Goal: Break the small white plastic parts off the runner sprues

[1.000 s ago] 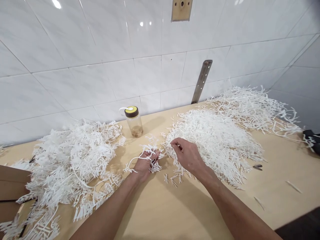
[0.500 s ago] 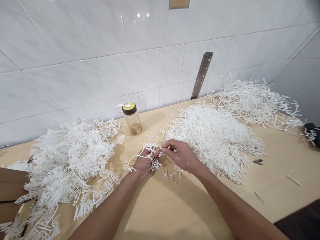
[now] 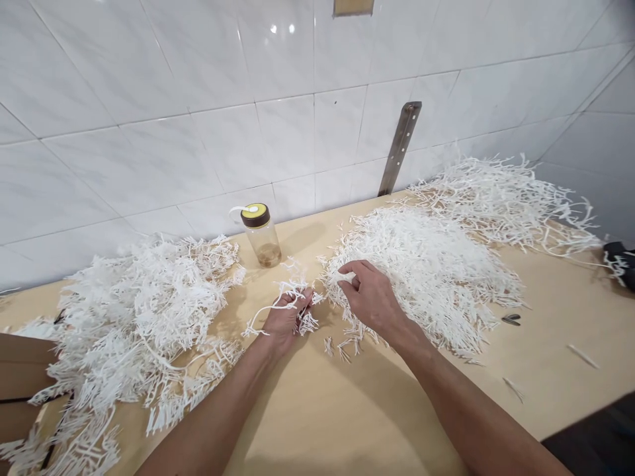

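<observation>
- White tiled wall behind a tan wooden bench; a metal bracket leans up the tiles.
- Left hand is clenched round a white plastic sprig, stem in the fist and branch tips sticking up above the fingers, so the tips stay free to pick at.
- Right hand sits just right of that grip, fingertips pinched on a small white piece at the near edge of the middle pile.
- Sprig looks thin, stiff and comb-like, many short prongs off a curved stem that trails left of the fist.
- Big loose heap lies well left of the grip, another far pile beyond the right hand.
- Clear jar with yellow-brown lid stands just behind the left hand, near but not touching.
- Loose bits scattered under both wrists.
</observation>
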`<control>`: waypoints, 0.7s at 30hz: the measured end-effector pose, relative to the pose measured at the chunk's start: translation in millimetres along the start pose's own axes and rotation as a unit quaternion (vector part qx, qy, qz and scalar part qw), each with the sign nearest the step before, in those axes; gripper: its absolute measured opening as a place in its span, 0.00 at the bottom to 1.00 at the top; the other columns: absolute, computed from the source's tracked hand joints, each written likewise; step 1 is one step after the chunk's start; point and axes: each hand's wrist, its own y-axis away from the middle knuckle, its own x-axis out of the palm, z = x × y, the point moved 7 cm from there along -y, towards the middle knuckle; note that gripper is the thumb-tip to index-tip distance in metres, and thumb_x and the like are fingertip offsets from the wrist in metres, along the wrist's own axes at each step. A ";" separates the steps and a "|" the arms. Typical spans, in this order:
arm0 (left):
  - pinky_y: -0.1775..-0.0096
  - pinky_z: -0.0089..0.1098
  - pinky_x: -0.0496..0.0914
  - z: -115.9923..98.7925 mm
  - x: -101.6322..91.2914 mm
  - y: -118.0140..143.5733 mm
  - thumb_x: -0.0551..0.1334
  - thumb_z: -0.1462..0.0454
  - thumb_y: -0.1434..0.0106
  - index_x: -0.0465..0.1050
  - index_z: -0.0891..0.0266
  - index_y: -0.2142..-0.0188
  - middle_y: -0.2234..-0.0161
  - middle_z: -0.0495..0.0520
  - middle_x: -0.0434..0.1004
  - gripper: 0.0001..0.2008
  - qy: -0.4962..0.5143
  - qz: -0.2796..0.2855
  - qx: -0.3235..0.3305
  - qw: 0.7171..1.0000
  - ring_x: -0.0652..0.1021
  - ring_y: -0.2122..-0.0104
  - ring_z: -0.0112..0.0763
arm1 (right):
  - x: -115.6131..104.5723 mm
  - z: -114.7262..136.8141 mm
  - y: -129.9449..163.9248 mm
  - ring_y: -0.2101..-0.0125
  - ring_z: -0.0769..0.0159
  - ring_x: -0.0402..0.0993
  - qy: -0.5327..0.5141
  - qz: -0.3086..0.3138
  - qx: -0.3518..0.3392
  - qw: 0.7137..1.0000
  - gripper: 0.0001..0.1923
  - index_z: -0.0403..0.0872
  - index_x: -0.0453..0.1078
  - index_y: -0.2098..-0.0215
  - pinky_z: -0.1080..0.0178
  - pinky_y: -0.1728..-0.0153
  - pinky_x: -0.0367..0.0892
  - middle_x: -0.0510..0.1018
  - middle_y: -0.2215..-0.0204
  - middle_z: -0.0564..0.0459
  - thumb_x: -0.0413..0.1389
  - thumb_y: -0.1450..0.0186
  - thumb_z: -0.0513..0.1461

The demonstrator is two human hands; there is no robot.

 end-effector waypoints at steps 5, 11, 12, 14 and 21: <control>0.77 0.25 0.65 -0.3 -0.6 -2.1 0.80 0.59 0.63 0.74 0.66 0.75 0.81 0.45 0.71 0.21 0.015 0.003 0.001 1.000 0.71 0.81 0.22 | 18.7 12.1 9.3 0.70 0.63 0.74 -0.087 0.109 0.022 0.990 0.13 0.49 0.76 0.60 0.60 0.68 0.67 0.81 0.64 0.50 0.52 0.33 0.45; 0.78 0.24 0.64 -2.7 2.9 0.3 0.79 0.55 0.61 0.74 0.66 0.75 0.80 0.46 0.71 0.21 -0.015 0.032 0.013 0.999 0.70 0.81 0.21 | 32.4 17.3 13.2 0.65 0.62 0.76 -0.119 0.151 0.034 0.981 0.10 0.47 0.78 0.62 0.62 0.63 0.67 0.83 0.64 0.51 0.55 0.36 0.41; 0.78 0.24 0.64 -3.6 3.7 1.1 0.79 0.55 0.61 0.73 0.66 0.75 0.80 0.46 0.71 0.22 -0.021 0.033 0.016 0.999 0.70 0.81 0.21 | 33.9 15.8 13.4 0.66 0.63 0.75 -0.118 0.153 0.044 0.980 0.10 0.47 0.78 0.63 0.62 0.65 0.66 0.82 0.67 0.52 0.56 0.37 0.41; 0.79 0.24 0.63 -5.5 4.5 2.6 0.79 0.54 0.62 0.73 0.66 0.75 0.80 0.46 0.70 0.23 -0.033 0.030 0.022 0.999 0.70 0.81 0.21 | 36.1 13.6 14.0 0.70 0.64 0.73 -0.121 0.159 0.060 0.978 0.10 0.47 0.78 0.66 0.63 0.67 0.64 0.81 0.71 0.53 0.56 0.37 0.42; 0.78 0.25 0.61 -7.1 2.8 3.2 0.78 0.52 0.62 0.71 0.65 0.75 0.81 0.45 0.69 0.25 -0.079 0.004 0.054 0.995 0.68 0.81 0.21 | 39.2 12.3 15.5 0.74 0.68 0.67 -0.172 0.173 0.080 0.967 0.09 0.46 0.74 0.69 0.65 0.72 0.59 0.78 0.72 0.55 0.57 0.38 0.43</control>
